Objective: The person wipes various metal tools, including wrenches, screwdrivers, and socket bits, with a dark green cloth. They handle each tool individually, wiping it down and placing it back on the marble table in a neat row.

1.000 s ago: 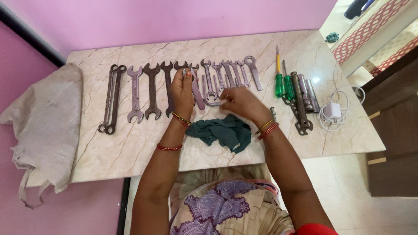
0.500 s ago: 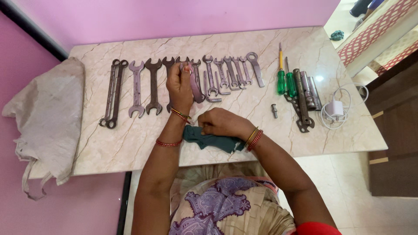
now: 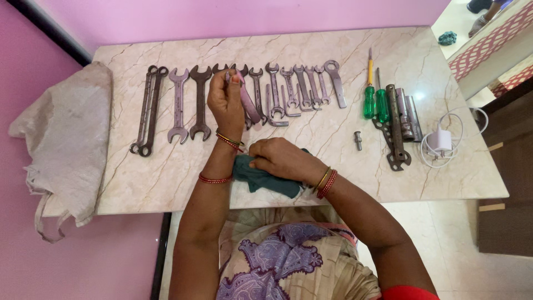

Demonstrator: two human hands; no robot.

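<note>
Plainly, the beige marble worktop [image 3: 166, 183] carried a row of dark steel spanners [image 3: 194, 100] along its far edge. The left hand [image 3: 225, 103] had its fingers clamped round a purplish flat spanner [image 3: 248, 105] raised above that row; a loose grip could drop it onto them. The right hand [image 3: 280, 158] pinched the dark green cloth [image 3: 261, 179] at the near edge, where it might slide off.

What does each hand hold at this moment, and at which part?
The left hand holds a wrench by its upper end, the rest angling down to the right. The right hand grips the green cloth at its top edge.
</note>
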